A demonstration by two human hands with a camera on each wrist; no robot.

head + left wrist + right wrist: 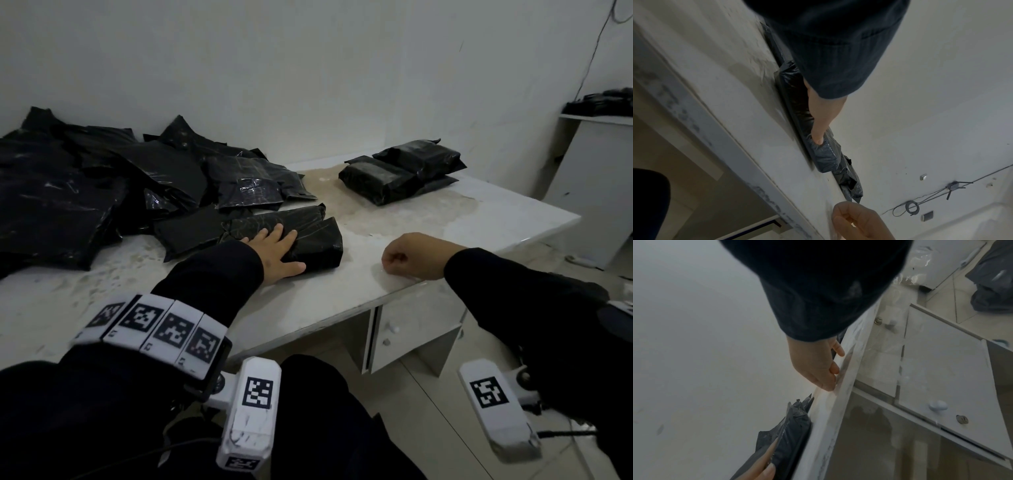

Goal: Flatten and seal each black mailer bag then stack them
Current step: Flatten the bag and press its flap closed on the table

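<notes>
Now the left hand (279, 255) presses straight, spread fingers (287, 238) flat on a filled black plastic mailer bag (308, 240) on the stained white table (445, 219). Nearby, the right hand (412, 255) rests with fingers curled together, empty.

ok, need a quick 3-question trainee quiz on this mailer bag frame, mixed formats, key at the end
1. True or false: the left hand lies flat on a black mailer bag on the table.
2. Multiple choice: the right hand is
A. gripping a bag
B. curled, holding nothing, on the table near its front edge
C. raised above the stack
3. Fill in: the stack of finished bags sits to the ____ of the loose pile, seen from the head camera.

Key: 1 true; 2 B; 3 right
</notes>
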